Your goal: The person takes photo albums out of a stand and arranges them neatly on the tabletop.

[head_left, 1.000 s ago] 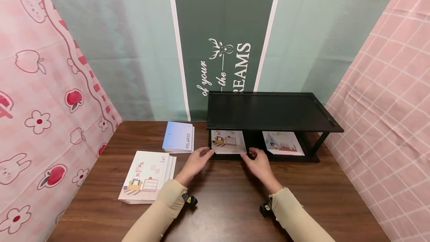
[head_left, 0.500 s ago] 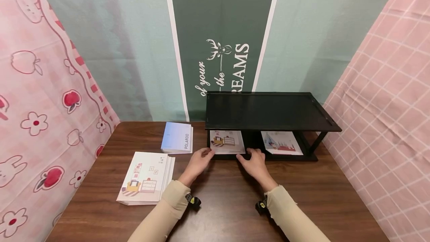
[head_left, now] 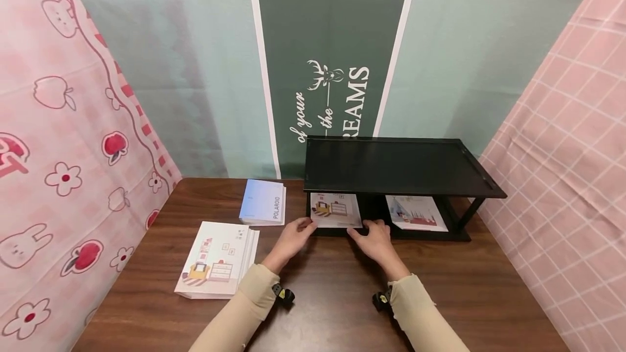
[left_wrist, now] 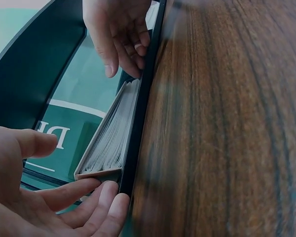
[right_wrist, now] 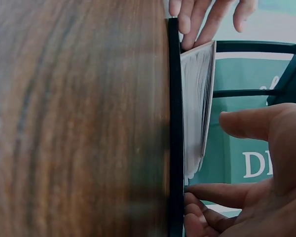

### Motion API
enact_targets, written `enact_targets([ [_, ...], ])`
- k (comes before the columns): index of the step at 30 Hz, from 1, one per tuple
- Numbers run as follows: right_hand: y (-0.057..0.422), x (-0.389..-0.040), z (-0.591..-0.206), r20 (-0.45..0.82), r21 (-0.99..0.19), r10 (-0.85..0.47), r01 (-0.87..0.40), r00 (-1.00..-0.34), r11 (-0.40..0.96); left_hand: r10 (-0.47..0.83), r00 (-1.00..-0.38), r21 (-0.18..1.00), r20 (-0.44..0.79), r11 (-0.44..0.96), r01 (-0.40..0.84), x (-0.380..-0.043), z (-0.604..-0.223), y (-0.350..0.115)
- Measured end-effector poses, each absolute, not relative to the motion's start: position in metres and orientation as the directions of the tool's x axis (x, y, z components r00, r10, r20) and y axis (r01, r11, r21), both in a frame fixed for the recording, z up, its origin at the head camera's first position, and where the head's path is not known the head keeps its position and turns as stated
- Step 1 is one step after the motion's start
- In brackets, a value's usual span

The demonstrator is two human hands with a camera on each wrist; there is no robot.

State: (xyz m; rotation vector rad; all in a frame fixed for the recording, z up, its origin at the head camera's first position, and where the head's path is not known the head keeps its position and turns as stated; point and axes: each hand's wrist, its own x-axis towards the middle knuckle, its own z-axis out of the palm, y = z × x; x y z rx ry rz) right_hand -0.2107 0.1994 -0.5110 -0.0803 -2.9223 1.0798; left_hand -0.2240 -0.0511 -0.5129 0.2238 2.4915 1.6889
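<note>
A white photo album (head_left: pixel 336 211) with a yellow armchair and drawers on its cover lies on the lower board of a black two-tier stand (head_left: pixel 405 165), its page edges facing front. My left hand (head_left: pixel 293 237) is at the album's left front corner; in the left wrist view its extended fingers (left_wrist: pixel 106 196) touch the album's end, thumb apart. My right hand (head_left: pixel 375 239) is at the right front corner. In the right wrist view its fingers (right_wrist: pixel 222 193) reach the stand's front rail by the album's end, the thumb raised clear. Neither hand grips the album.
A second album (head_left: pixel 417 213) with a blue and red picture lies at the right on the lower board. Left of the stand are a blue POLAROID album (head_left: pixel 263 202) and a larger white album (head_left: pixel 215 258) on the wooden table (head_left: pixel 337 308). Curtains surround the table.
My right hand has shifted slightly left along the album's front edge. My left hand stays at the left corner, and the album looks unmoved in the stand. The head view has shifted slightly.
</note>
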Motion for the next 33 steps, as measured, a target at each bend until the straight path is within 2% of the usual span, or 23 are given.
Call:
enact_targets([
  [10, 0.1966, -0.2111, -0.5146, 0.056, -0.637, 0.088, 0.032, -0.995, 0.77, 0.202, -0.979, 0.931, -0.005, 0.359, 0.069, -0.2248, -0.5138, -0.0492],
  [22, 0.1942, -0.2109, -0.5166, 0.056, -0.674, 0.105, 0.04, -0.993, 0.737, 0.203, -0.979, 0.937, -0.029, 0.347, 0.044, -0.2228, -0.5115, -0.0457],
  [33, 0.1938, -0.2107, -0.5151, 0.069, -0.674, 0.096, 0.025, -0.993, 0.739, 0.222, -0.974, 0.962, -0.047, 0.271, 0.016, -0.2232, -0.511, -0.0409],
])
